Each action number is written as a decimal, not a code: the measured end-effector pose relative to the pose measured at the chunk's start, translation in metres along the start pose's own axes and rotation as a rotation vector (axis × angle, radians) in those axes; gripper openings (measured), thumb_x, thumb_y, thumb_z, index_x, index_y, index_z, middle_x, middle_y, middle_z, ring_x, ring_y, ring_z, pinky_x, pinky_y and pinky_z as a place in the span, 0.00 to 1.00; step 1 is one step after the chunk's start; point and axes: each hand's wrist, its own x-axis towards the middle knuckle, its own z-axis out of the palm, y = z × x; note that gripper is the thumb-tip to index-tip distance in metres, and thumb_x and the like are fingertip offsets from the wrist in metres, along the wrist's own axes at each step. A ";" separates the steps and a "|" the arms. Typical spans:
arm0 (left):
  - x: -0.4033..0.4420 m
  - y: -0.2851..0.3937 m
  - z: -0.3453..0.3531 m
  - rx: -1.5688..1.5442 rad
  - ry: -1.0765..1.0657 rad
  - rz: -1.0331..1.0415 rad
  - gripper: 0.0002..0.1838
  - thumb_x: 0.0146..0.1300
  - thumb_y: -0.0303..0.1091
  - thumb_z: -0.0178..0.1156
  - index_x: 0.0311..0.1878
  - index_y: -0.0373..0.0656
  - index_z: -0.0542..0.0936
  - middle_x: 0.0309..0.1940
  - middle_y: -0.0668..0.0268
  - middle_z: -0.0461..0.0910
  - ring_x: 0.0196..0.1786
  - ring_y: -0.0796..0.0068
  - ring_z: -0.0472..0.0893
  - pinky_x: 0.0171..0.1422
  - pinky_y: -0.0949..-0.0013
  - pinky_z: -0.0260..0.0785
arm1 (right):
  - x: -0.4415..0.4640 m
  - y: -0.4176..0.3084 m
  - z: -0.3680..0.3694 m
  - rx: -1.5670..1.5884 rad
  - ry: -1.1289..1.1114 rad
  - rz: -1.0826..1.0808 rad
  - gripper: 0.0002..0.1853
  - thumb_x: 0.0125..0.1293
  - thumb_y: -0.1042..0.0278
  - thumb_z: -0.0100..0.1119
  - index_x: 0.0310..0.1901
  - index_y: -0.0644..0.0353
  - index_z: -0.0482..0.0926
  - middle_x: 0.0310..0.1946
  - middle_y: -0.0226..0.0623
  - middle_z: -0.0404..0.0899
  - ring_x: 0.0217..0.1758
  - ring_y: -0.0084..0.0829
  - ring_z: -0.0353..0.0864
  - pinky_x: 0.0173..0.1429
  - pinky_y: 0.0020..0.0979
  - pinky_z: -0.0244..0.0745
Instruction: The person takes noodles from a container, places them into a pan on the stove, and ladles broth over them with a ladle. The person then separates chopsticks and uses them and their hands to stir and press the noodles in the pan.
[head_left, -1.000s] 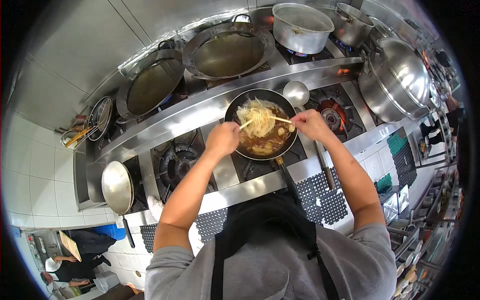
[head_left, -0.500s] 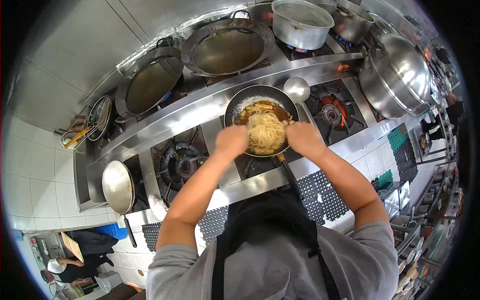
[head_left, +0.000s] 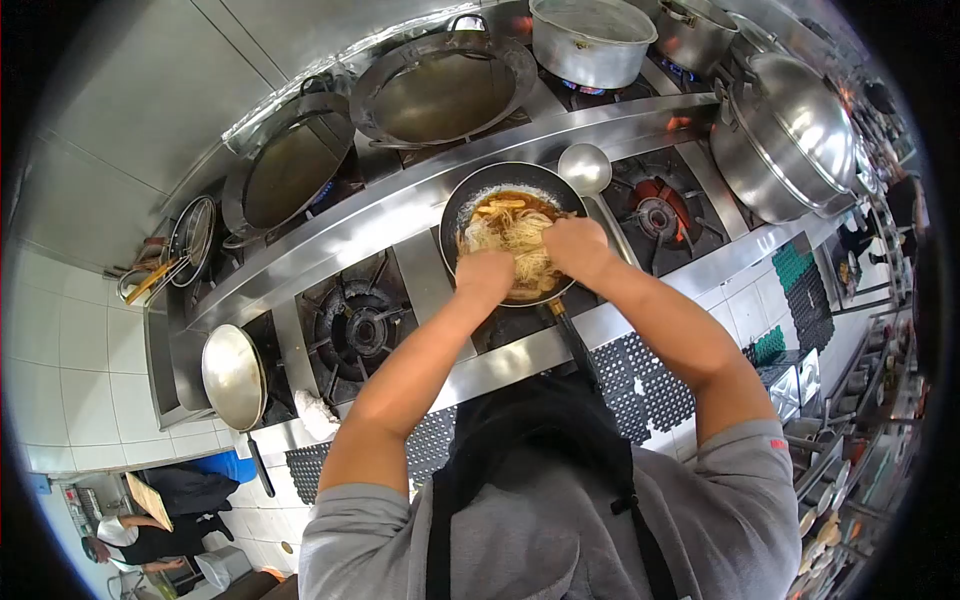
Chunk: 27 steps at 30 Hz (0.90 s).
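Left hand (head_left: 487,277) at seven o'clock over the frying pan (head_left: 518,175), right hand (head_left: 577,246) at three: both curled closed, contents hidden. Noodles (head_left: 518,238), previously heaped, lie spread in pan. Burner (head_left: 360,325) at eight, bare steel between; person (head_left: 150,540) beyond. Stove edge (head_left: 520,357) at six.

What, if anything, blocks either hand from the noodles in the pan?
Nothing visible: left hand and right hand are both at the noodles, over the uncovered pan. Ladle sits outside, right of it.
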 end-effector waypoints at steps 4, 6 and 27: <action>-0.020 -0.017 -0.021 0.058 -0.045 0.003 0.11 0.55 0.29 0.51 0.32 0.40 0.83 0.32 0.54 0.83 0.37 0.54 0.83 0.40 0.56 0.76 | -0.003 0.031 -0.008 0.040 0.034 0.091 0.10 0.59 0.70 0.50 0.33 0.54 0.83 0.33 0.42 0.83 0.37 0.39 0.85 0.39 0.37 0.80; -0.029 -0.030 -0.046 0.027 -0.057 -0.060 0.11 0.55 0.29 0.51 0.32 0.40 0.82 0.33 0.54 0.82 0.37 0.54 0.83 0.40 0.56 0.76 | -0.020 0.033 -0.024 0.022 0.067 0.106 0.09 0.59 0.70 0.50 0.32 0.56 0.82 0.32 0.41 0.83 0.36 0.40 0.84 0.37 0.37 0.80; 0.023 -0.023 -0.062 0.064 -0.069 -0.176 0.11 0.56 0.29 0.52 0.39 0.42 0.83 0.41 0.54 0.82 0.44 0.57 0.83 0.45 0.58 0.76 | -0.042 0.016 -0.012 0.103 0.012 0.027 0.09 0.57 0.69 0.51 0.28 0.58 0.83 0.29 0.42 0.83 0.34 0.41 0.84 0.37 0.37 0.79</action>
